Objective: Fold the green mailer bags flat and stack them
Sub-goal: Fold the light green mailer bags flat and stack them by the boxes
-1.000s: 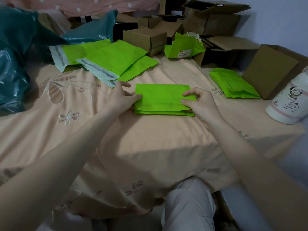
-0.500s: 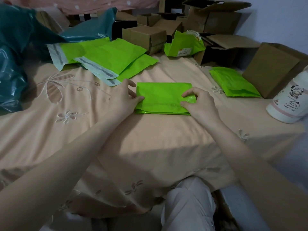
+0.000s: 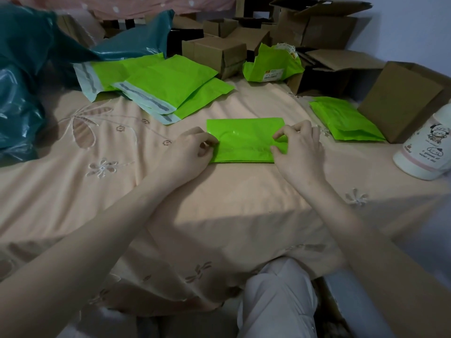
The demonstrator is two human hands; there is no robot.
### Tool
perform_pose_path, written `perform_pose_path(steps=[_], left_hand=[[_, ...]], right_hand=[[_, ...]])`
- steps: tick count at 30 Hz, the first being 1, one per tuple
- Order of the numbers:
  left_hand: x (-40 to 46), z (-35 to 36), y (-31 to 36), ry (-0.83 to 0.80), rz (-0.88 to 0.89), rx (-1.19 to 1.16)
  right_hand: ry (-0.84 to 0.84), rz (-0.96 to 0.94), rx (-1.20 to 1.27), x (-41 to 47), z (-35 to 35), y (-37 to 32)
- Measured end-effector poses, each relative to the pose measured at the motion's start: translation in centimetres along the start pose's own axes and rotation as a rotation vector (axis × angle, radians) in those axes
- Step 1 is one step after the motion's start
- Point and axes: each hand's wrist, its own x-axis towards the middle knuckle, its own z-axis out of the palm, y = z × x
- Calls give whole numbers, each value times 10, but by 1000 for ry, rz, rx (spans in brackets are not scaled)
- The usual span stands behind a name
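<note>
Left hand (image 3: 189, 148) pinches the left end of the folded bag (image 3: 245, 140), which lies mid-bed with its long axis left-right, right hand (image 3: 299, 148) pinches the right end, stack (image 3: 346, 119) to far right, nearer the right hand.

Cloth under my work: peach bedspread (image 3: 219, 211) with stitched flowers.
To my left: crumpled teal plastic bags (image 3: 26, 76).
Ahead of me: brown cardboard boxes (image 3: 219, 54), several with open flaps.
At my right: one tilted box (image 3: 400, 98), and just beside it a white bottle (image 3: 424, 152) with cartoon print.
Below me: my knee (image 3: 278, 296) in pale trousers.
</note>
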Motion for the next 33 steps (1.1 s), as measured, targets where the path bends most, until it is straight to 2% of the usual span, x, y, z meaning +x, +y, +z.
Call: perform_pose_path(steps=[5, 9, 12, 18, 26, 33], left_hand=[[-8, -4, 2, -104, 43, 157], [-10, -4, 6, -64, 37, 183], [-16, -6, 11, 36, 55, 182], [-24, -2, 16, -120, 79, 362], [-17, 2, 21, -172, 70, 506], [-15, 3, 28, -181, 79, 516]], right_hand=[[90, -272, 17, -15, 4, -29], [-25, -481, -70, -36, 19, -57], [-98, -483, -114, -46, 26, -66], [-167, -449, -152, -45, 30, -62], [-228, -411, -135, -33, 31, -53], [-207, -394, -160, -29, 30, -49]])
